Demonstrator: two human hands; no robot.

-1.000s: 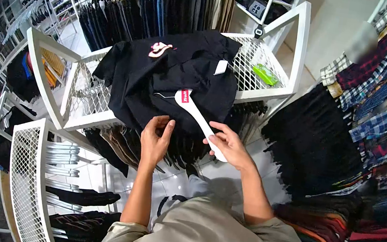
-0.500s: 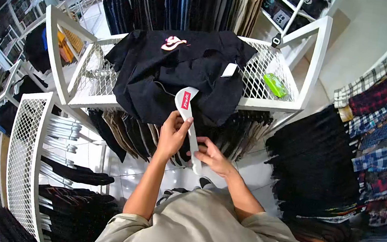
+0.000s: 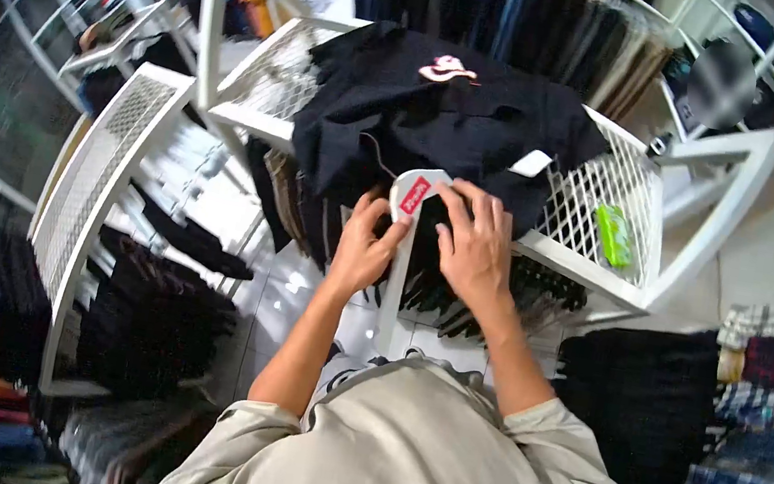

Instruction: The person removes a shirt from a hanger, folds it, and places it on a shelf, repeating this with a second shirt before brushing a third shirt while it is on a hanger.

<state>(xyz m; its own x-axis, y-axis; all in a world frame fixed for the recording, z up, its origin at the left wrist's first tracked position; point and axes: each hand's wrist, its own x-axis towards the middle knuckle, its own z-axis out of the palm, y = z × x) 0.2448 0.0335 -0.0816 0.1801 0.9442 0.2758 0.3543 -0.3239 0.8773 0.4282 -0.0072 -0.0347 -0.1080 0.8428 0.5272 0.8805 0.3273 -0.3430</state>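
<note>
White rack (image 3: 584, 274): right ahead of us, its mesh top bearing the clothes.
Black shirt (image 3: 457, 121): we see it spread and rumpled across that mesh, draping over the near edge.
White hanger (image 3: 404, 245): here between our hands, wide end up against the shirt's near edge, the narrow part pointing down towards us.
Right hand (image 3: 479, 247): fingers loosely spread, fingertips at the hanger's wide end, no firm grip that we can see.
Left hand (image 3: 370, 247): we have thumb and fingers curled in, pinching the hanger below its label.
Green packet (image 3: 613, 235): on the mesh, right of the shirt.
White tag (image 3: 531, 164): on the shirt.
Red label (image 3: 414, 196): on the hanger's wide end.
</note>
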